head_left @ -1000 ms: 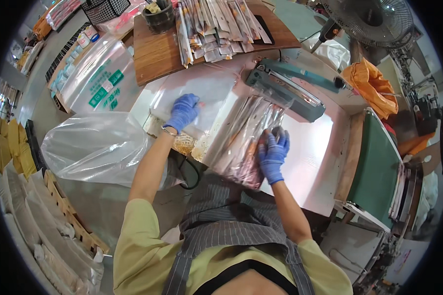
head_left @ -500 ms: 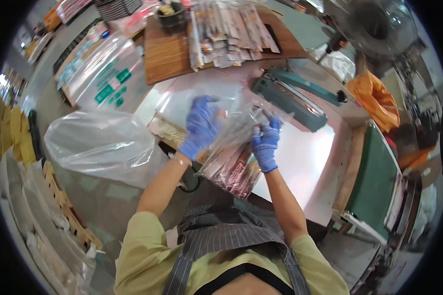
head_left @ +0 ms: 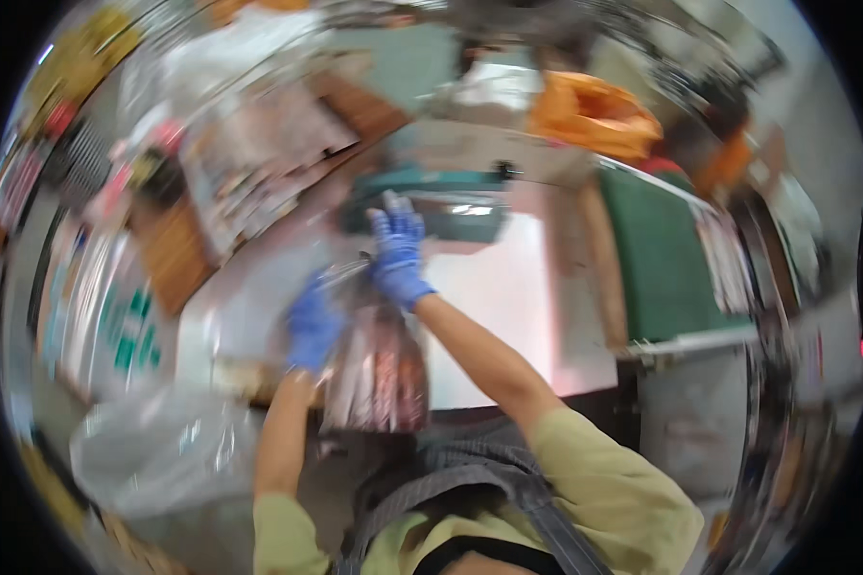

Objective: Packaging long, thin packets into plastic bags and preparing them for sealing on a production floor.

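Note:
A clear plastic bag (head_left: 379,374) filled with long pinkish packets lies at the front edge of the white work surface, in front of me. My left hand (head_left: 314,321), in a blue glove and blurred by motion, is closed at the bag's upper left side. Also gloved in blue, my right hand (head_left: 400,251) stretches its fingers out over the near edge of a teal bag sealer (head_left: 451,206). The palm is beside the bag's mouth, where loose film runs between my hands. Whether the right thumb touches the film is unclear.
On the left, a brown wooden board (head_left: 173,254) carries a pile of long packets (head_left: 259,158). A large clear plastic bag (head_left: 163,450) sits at lower left. An orange sack (head_left: 594,115) is behind the surface, and a green panel (head_left: 666,254) stands at right.
My view has turned to the right. My right hand has moved up to the sealer with its fingers stretched. The filled bag now lies straighter in front of me, my left hand beside it.

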Tool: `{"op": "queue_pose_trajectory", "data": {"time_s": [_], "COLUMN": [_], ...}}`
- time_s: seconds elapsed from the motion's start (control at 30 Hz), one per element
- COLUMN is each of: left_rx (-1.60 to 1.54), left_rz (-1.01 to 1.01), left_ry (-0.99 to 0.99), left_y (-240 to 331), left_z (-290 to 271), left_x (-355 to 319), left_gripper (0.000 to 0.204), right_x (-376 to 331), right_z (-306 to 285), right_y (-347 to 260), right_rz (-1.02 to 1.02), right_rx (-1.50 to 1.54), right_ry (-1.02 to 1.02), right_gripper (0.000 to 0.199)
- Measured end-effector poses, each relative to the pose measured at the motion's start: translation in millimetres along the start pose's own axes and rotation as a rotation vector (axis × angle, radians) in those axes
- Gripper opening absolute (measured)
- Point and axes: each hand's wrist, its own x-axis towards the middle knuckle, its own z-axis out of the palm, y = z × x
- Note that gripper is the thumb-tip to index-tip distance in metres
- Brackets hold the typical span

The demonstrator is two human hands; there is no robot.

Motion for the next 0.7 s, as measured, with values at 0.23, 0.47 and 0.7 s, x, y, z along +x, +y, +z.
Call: {"op": "queue_pose_trajectory", "data": {"time_s": [0.23,0.47,0.7], "left_rx": [-0.004,-1.656,-1.687], "left_rz": [0.494,0.907,0.255], "left_ry": [0.439,-1.154,-2.093], "left_y": [-45,167,217], "left_z": [-25,-41,-36], "left_x": [-17,-52,-63], "left_gripper": [0.021,0.036,0.049], "right_x": [-100,-281,-294], "right_z": [-39,-155,-150], "right_y": [73,147,135], "right_rz": [-0.026,0.394,0.48], "right_rx": [0.177,-0.397,-0.458], "right_ry": [-0.075,-0.088,-0.031], "right_gripper": [0.065,0.039,0.045]}}
